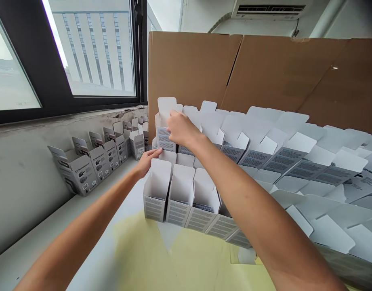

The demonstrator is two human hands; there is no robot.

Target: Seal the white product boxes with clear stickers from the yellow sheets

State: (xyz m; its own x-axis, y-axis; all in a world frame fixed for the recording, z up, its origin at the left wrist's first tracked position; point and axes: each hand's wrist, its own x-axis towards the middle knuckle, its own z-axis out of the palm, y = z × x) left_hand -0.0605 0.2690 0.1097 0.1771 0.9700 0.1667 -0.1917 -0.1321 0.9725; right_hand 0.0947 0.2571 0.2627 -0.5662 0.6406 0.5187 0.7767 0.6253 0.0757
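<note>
Open-topped printed paperboard carton: we found it upright at the far left end of the rear group, its tall back flap raised, just in front of the brown corrugated cardboard panel. Our right hand was at the carton's mouth, fingers curled in; the tips were hidden, so we could not tell whether they gripped a wall or something inside. Our left hand was narrow, fingertips together by the carton's lower front edge; we could not tell contact from near contact there.

Handling, our judgement: the left fingertips were best used as a light stop at the base, the right hand working straight down the opening, since thin paperboard walls would crease and a sideways push would tip the neighbours. Flaps were best kept outward, clear of the knuckles.

Nearer to us, a front row of open cartons stood on the white tabletop, just behind a yellow covering. Further left, more printed cartons lined the wall.
</note>
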